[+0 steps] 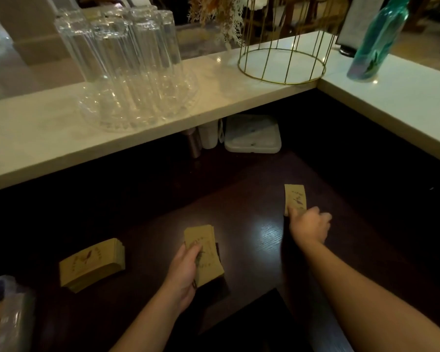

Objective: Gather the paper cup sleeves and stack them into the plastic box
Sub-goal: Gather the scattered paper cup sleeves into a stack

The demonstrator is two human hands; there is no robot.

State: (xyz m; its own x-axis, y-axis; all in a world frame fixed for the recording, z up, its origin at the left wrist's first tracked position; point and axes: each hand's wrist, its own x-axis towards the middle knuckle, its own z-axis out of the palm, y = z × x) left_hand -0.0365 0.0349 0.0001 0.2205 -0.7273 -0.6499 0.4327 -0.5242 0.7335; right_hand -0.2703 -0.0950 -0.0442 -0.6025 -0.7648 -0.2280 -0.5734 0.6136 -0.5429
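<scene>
Left hand [186, 271] grips a sleeve stack [204, 254] over the dark table [252, 199]; right hand [309, 226], fingers curled, presses a single sleeve [294, 198]. Second stack [93, 264] lies far left. Glasses [122, 54] and wire basket [282, 64] stand on the ledge above, well apart.

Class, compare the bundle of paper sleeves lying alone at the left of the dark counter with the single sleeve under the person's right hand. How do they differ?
The left bundle is a thick stack; the single sleeve is one flat piece. The bundle lies untouched, its long side running roughly left to right; the sleeve points away from the camera, with the right hand on its near end. Both are tan with a dark print.
</scene>
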